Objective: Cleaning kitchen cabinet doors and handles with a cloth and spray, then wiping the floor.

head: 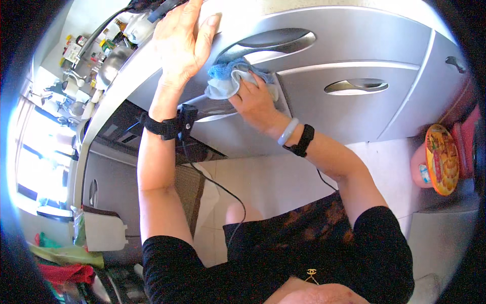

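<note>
My left hand (182, 43) rests on the white countertop edge (146, 72) at upper left, fingers spread, with nothing seen in it. A blue and pale grey cloth (228, 80) is under the fingers of my right hand (254, 97), pressed against the silver-grey drawer fronts near their left corner. Just above the cloth is a large oval recessed metal handle (273, 43). A smaller oval handle (356, 86) sits on the drawer front to the right. Another handle lies partly behind my right hand. Both wrists wear black straps with cables; a pale bangle circles the right one.
Bottles, jars and a steel bowl (114, 65) crowd the counter at left. A dark glass-fronted appliance (125, 127) is set below it. At right stands a pink bin (418, 167) with an orange patterned tray (442, 159) over it. A brown mat (193, 193) lies on the tiled floor.
</note>
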Demonstrator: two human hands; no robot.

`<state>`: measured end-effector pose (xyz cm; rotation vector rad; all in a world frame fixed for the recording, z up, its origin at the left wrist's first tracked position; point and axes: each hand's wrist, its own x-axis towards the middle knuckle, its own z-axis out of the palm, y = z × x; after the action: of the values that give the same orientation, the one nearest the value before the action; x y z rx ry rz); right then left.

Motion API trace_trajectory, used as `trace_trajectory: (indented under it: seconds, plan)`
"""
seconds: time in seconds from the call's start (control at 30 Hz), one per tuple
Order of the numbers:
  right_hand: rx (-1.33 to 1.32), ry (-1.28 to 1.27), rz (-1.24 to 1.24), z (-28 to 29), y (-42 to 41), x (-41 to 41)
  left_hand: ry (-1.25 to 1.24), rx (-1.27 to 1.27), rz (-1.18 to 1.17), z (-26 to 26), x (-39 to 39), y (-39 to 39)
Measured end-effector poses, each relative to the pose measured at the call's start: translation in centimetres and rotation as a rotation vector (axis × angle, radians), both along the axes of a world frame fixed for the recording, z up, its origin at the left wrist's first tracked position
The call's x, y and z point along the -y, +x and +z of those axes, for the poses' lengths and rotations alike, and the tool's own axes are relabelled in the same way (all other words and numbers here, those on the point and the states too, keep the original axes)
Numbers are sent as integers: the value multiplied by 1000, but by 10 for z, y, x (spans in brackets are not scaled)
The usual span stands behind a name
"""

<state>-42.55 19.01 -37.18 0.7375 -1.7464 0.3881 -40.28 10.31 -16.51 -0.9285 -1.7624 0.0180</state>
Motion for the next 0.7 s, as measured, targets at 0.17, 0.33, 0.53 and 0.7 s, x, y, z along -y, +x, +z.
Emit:
trace_trajectory:
  seconds: [0.17,0.33,0.53,0.7]
  plan:
    - [78,197,70,-20,-2,-67,25,-24,-122,-5,19,-17]
    - [264,127,-426,-42,10,-210,51,-8,70,-9,0,-3]
    - [-189,-710,-357,-23,-19,-295,-86,-282,-1,0,12,-37]
    - [220,-549,-291,-15,-12,-191,-49,-193,63,-3,9,-27]
